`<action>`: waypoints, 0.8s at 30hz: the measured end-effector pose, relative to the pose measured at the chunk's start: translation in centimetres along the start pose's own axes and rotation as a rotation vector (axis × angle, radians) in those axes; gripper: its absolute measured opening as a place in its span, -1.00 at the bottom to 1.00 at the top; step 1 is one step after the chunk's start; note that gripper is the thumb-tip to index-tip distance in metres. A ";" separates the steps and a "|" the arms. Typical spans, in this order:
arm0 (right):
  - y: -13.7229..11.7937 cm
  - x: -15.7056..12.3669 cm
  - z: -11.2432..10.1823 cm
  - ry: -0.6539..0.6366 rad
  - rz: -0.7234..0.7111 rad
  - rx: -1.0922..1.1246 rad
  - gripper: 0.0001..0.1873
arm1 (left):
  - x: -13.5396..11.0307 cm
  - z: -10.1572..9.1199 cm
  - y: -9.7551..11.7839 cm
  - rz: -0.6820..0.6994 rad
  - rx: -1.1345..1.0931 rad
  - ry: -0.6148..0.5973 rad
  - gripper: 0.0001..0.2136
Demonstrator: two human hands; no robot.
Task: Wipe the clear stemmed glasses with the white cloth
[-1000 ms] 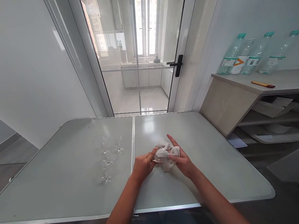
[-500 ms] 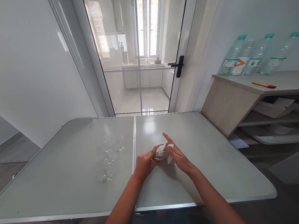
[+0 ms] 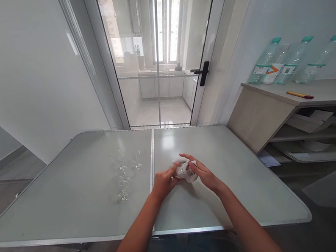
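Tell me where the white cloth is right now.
In the head view, the white cloth is between the left hand and right hand, right of the table's seam.

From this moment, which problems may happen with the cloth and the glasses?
Slipping: the left hand seems to hold a clear object, probably a glass, while the right hand grips the bunched white cloth against it; smooth glass might slide.

Knocking: the stemmed glasses stand close together on the table, so one bumped by the left arm might topple another.
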State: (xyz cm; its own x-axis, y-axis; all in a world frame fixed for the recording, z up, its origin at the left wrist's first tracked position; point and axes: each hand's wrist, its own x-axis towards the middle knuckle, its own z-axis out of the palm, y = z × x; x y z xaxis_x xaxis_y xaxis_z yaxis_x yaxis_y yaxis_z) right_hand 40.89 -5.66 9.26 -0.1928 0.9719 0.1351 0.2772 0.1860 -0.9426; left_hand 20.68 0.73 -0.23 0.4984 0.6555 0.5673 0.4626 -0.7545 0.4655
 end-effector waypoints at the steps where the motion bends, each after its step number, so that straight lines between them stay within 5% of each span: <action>1: -0.1 0.0 -0.2 -0.016 -0.015 -0.069 -0.40 | 0.1 0.0 0.0 0.006 -0.004 0.000 -0.46; 5: -0.4 0.5 -0.2 0.006 -0.058 -0.298 -0.42 | 0.2 0.1 0.1 -0.036 -0.019 0.001 -0.44; 11: -0.5 0.4 0.7 0.047 -0.050 -0.019 -0.45 | 0.0 -0.3 0.1 -0.042 -0.022 -0.008 -0.44; 17: -0.5 0.7 -0.3 0.023 -0.103 -0.322 -0.48 | 0.2 0.1 0.0 -0.069 -0.034 -0.040 -0.42; 24: -0.8 1.3 0.9 0.023 -0.106 -0.156 -0.50 | 0.1 0.0 0.0 -0.120 -0.021 -0.035 -0.40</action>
State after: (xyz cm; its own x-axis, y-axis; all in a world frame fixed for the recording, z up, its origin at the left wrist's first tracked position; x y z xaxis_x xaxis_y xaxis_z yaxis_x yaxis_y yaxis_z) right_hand 39.59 -4.72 9.94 -0.2074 0.9483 0.2401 0.3998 0.3062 -0.8639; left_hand 20.76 0.78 -0.14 0.4655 0.7418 0.4827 0.5051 -0.6705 0.5434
